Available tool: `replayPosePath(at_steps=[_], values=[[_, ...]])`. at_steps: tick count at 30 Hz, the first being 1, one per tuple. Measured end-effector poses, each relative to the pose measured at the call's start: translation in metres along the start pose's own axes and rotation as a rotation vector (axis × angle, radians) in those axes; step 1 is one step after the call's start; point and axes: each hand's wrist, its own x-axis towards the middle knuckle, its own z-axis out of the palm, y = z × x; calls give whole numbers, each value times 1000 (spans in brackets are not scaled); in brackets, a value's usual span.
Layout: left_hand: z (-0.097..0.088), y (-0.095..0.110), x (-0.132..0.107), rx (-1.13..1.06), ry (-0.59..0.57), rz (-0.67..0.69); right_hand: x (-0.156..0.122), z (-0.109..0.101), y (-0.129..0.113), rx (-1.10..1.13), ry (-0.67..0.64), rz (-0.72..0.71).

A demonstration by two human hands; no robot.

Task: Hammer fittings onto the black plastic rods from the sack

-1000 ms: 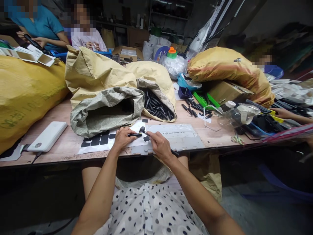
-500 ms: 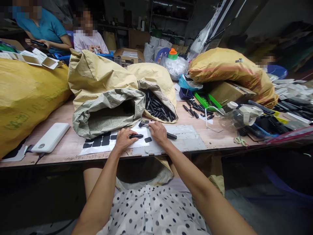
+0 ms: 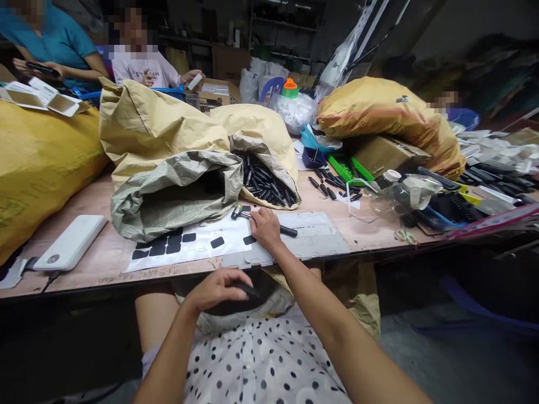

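Note:
My left hand (image 3: pixel 219 289) is below the table's front edge, over the mouth of a sack at my lap, with a short black cylindrical piece (image 3: pixel 246 289) between thumb and fingers. On the table my right hand (image 3: pixel 266 228) is closed around the shaft of a small hammer (image 3: pixel 288 231). The hammer's head points left and its black handle sticks out to the right. Under that hand lies a grey board (image 3: pixel 314 235). To its left, a white sheet (image 3: pixel 200 255) carries several black rounded squares (image 3: pixel 174 243).
Behind the sheet lies an open paper sack (image 3: pixel 168 123); beside it another sack (image 3: pixel 256 120) shows many black cylindrical pieces (image 3: pixel 269 182). A white power bank (image 3: pixel 71 241) is at left. A green tray (image 3: pixel 352 170) and a clear plastic jug (image 3: pixel 400 196) stand right. Two people sit across the table.
My left hand has moved from the sheet down past the table edge, carrying the black piece. My right hand stays on the hammer. The view has shifted slightly.

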Motion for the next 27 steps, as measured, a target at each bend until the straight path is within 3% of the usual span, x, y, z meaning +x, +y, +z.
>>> replayPosePath(at_steps=[2, 6, 9, 12, 14, 16, 17, 18, 20, 22, 23, 25, 27], values=[[13, -16, 0, 87, -50, -124, 0, 1, 0, -1, 0, 4], [19, -54, 18, 471, 242, -481, 0, 1, -2, 1, -6, 10], [18, -68, 25, 565, 280, -574, 1, -1, -3, 2, -10, 9], [18, -55, 21, 561, 181, -524, 0, -2, -5, -2, -17, 19], [15, -32, 15, 502, 19, -436, 0, -3, -7, -9, -17, 26], [4, -4, 14, 358, -158, -269, 0, -2, -8, -20, -12, 28], [-5, 10, 16, 270, -202, -165, -1, -2, -8, -26, -7, 28], [-17, 23, 22, 195, -168, -58, -1, -2, -8, -31, -3, 28], [-48, 44, 41, 117, 112, 114, -2, -1, -8, -36, 4, 24], [-84, 56, 69, 59, 566, 230, -2, 0, -8, -34, 9, 17], [-101, 58, 84, 38, 802, 223, -2, 0, -8, -31, 11, 15], [-132, 59, 113, 79, 1185, 82, -2, 0, -8, -24, 9, 15], [-154, 55, 133, 219, 1360, -73, -2, 0, -8, -16, 7, 17]])
